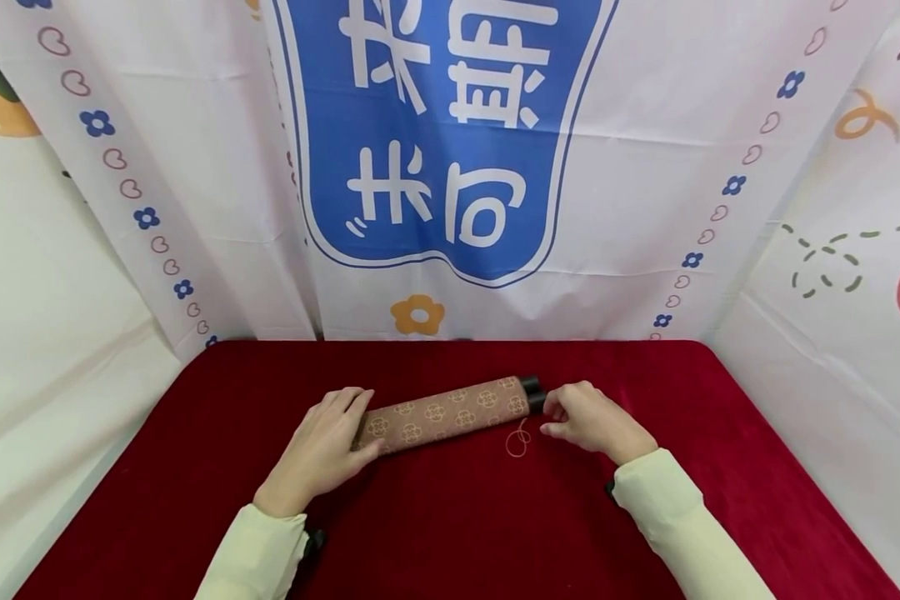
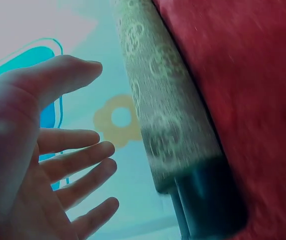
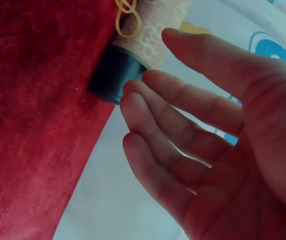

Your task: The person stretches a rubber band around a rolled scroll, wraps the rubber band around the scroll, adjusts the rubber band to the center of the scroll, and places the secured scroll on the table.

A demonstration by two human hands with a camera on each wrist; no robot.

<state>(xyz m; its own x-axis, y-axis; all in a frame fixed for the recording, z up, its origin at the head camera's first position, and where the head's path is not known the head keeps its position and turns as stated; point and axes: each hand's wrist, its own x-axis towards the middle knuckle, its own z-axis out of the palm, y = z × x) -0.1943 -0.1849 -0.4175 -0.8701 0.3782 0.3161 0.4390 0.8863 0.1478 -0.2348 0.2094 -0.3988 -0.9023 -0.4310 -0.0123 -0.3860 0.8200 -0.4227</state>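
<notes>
A rolled scroll [image 1: 438,415] in brown cloth with pale flower medallions lies slantwise on the red table. Two black rod ends [image 1: 532,396] stick out at its right. By its left end is my left hand [image 1: 322,450], thumb and fingers spread to either side; in the left wrist view this hand [image 2: 57,150] shows relaxed fingers, apart from the scroll [image 2: 168,100]. Near the right rod ends hovers my right hand [image 1: 592,419], fingers loosely bent and holding nothing. The right wrist view shows its fingertips beside a black knob [image 3: 115,75]; contact is unclear. A thin looped cord [image 1: 518,440] hangs from the scroll's right end.
Red velvety cloth [image 1: 450,525] covers the table. A white printed curtain [image 1: 630,208] with a blue panel stands behind its back edge. White side walls [image 1: 817,333] flank the table.
</notes>
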